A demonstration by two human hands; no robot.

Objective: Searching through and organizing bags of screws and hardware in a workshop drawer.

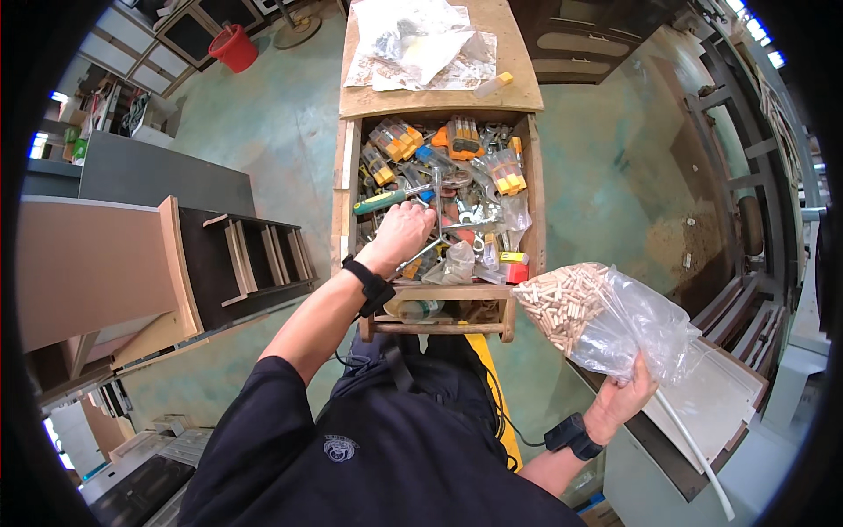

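Head view. Left hand: curled, knuckles up, reaching into the wooden tool tray among loose wrenches and screwdrivers; what it grips cannot be told. Right hand: closed on the gathered neck of a clear bag of wooden dowels, held clear of the tray. Crumpled plastic lies on the counter beyond.

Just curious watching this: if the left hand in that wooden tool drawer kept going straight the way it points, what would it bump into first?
Probably the green-handled screwdriver just beyond the knuckles of the left hand, lying in the tool drawer; depth is hard to judge here.
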